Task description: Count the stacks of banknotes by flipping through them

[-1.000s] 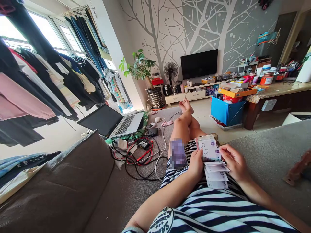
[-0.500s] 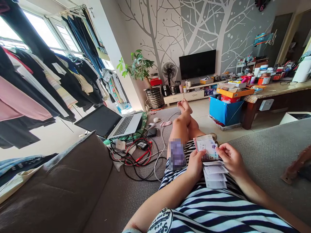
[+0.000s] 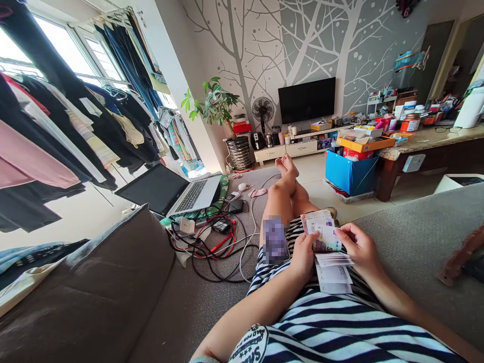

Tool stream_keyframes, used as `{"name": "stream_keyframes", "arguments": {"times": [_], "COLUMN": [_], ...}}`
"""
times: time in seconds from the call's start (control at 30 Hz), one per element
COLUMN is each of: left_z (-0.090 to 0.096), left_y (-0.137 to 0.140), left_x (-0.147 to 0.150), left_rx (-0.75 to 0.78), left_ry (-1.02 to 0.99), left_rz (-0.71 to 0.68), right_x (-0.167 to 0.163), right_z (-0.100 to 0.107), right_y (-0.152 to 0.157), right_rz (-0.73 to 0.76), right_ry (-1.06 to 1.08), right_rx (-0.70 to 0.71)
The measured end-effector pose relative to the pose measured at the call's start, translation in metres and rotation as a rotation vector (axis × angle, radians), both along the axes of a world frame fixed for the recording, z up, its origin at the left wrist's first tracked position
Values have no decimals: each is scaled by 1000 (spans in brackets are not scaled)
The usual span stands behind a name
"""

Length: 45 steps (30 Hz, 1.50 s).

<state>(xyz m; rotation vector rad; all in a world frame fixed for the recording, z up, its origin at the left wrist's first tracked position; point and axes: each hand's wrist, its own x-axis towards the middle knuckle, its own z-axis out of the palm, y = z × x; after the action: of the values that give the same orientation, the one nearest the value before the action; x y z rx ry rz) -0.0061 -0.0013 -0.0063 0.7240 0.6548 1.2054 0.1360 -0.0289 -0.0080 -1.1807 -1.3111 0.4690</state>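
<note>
Several banknotes form a fanned stack above my lap. My left hand grips the stack at its left side, thumb on top. At the right edge, my right hand pinches the front banknote, which bears a large 5. Below the hands, more loose notes lie overlapping on the striped clothing. A phone with a blurred screen rests on my thigh, left of my left hand.
On the grey sofa to the left are an open laptop and tangled cables. A blue box stands on the floor beside the cluttered table. A brown object lies at far right.
The front banknote now sits flatter and shows more of its face between my hands. Loose notes on the lap overlap a little differently. Both hands stay in nearly the same place.
</note>
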Motion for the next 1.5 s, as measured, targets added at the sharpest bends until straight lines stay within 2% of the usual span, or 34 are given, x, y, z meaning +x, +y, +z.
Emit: {"name": "stream_keyframes", "arguments": {"times": [0.27,0.43,0.73,1.07,1.5], "left_z": [14,18,14,15,15], "left_y": [-4,-6,-4,-5,-8], "left_x": [-1,-1,-1,-1,0], "left_rx": [24,17,31,27,36], "left_ry": [57,54,22,41,53], "left_rz": [56,68,27,44,31], "right_x": [-1,-1,-1,-1,-1], "right_z": [3,6,4,2,6], "right_y": [-6,-8,-8,-8,-11], "right_rz": [108,123,130,136,125], "right_ry": [55,65,76,69,106], "right_rx": [30,27,23,12,59]}}
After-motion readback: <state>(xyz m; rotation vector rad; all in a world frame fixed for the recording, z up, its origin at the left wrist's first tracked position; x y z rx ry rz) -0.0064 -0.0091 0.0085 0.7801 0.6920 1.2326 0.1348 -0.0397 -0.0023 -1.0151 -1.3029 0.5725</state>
